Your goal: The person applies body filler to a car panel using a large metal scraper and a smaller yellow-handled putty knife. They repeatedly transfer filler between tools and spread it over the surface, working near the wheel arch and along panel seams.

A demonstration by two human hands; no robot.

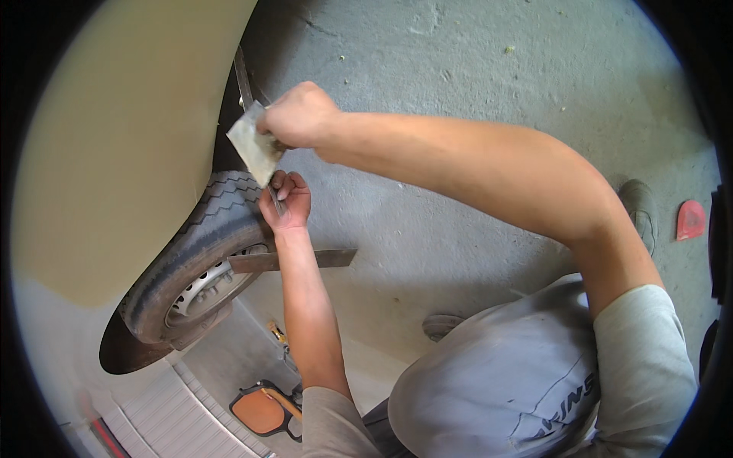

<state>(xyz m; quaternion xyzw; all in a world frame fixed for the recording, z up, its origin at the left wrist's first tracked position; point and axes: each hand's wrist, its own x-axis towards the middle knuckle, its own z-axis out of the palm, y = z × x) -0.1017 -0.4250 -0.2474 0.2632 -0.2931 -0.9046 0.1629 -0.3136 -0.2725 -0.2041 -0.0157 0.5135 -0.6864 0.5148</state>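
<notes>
My right hand [304, 114], reaching in from the right, is closed on a pale, flat, roughly square putty spreader [256, 145] with a smeared face. Just below it, my left hand [294, 200] is palm up with curled fingers, gripping a thin grey metal strip [279, 204]. The spreader's lower corner comes close to the strip; whether they touch I cannot tell. Both hands are beside a vehicle tyre [172, 263] and a beige, smooth body panel [114, 137]. A flat brown bar [336, 258] passes behind my left forearm.
A dark narrow bar [243, 76] stands along the panel's edge above the hands. On the grey concrete floor [458, 61] lie an orange-topped, black-framed object [263, 411] and a red pad [691, 220]. A ribbed light panel [164, 412] is at the lower left.
</notes>
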